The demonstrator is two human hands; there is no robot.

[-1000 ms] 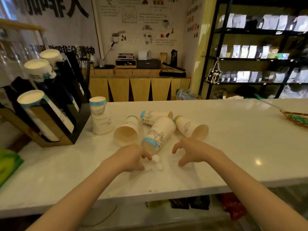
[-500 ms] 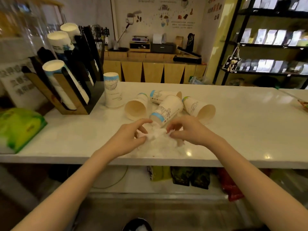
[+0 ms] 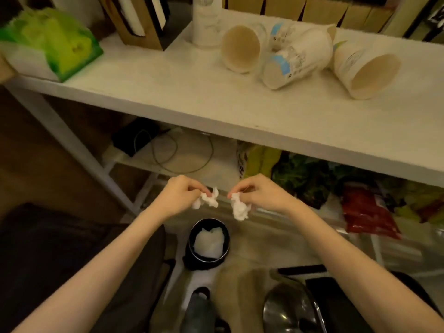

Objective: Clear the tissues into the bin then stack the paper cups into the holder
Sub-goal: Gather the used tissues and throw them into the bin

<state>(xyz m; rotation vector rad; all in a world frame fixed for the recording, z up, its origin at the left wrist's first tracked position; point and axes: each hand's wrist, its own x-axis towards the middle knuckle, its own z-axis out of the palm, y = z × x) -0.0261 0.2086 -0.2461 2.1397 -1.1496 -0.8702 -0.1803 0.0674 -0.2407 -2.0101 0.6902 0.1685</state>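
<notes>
Tissue-clearing step: left hand (image 3: 177,195) and right hand (image 3: 260,192) each pinched a crumpled white tissue wad (image 3: 206,200) (image 3: 239,207) above the round black bin (image 3: 208,243), release likely next; paper cups (image 3: 295,58) remained unstacked.

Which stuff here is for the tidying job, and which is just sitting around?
For the job:
- tissue wad in left hand
- tissue wad in right hand
- black bin on the floor
- paper cups on the counter
- cup holder

Just lying about:
- green packet
- red bag under the counter
- cable
</notes>
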